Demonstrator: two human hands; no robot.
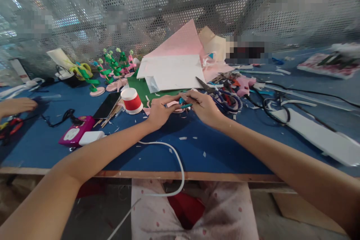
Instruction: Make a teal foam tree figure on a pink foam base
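My left hand (159, 110) and my right hand (204, 107) meet over the blue table (157, 150), fingertips pinched together on a small teal strip (185, 105) with a bit of pink foam beneath it. Both hands are closed on that small piece. A red and white tape roll (132, 100) stands just left of my left hand. Scissors (216, 92) with blue handles lie right behind my right hand.
Finished foam flowers (112, 69) on pink bases stand at the back left. White and pink foam sheets (174, 63) lie behind the hands. A pink device (76, 131), wooden sticks (111, 114), a white cable (174, 157) and black cables (278, 105) lie around. Another person's hand (17, 105) rests at far left.
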